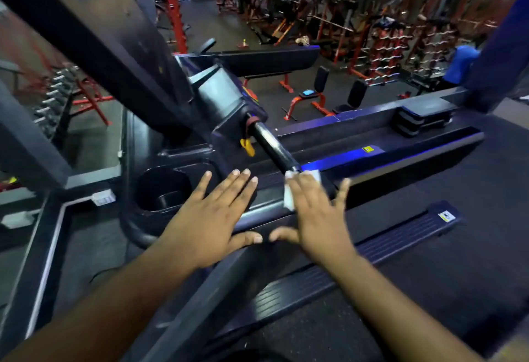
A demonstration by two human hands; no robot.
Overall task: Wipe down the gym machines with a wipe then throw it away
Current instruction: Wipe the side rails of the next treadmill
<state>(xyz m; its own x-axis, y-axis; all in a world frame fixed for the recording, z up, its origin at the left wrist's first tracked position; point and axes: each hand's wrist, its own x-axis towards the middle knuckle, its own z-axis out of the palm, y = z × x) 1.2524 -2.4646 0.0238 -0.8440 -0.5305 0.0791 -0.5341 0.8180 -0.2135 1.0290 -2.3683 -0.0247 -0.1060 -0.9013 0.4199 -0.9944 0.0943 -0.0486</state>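
Note:
I am at a dark treadmill console (148,215) with a round cup holder (161,190) on its left. A black handlebar (272,147) runs down from the console toward my hands. My right hand (312,218) lies flat with straight, spread fingers on a white wipe (289,198), pressing it onto the near end of the handlebar and the rail there. Most of the wipe is hidden under the fingers. My left hand (217,218) rests flat with fingers spread on the console surface beside the cup holder, holding nothing.
The treadmill belt (472,218) and ribbed side rail (372,250) stretch to the right. A thick dark upright (94,41) crosses the upper left. Beyond are red benches (309,98), weight racks (386,46), a dumbbell rack (54,98) and a person in blue (463,64).

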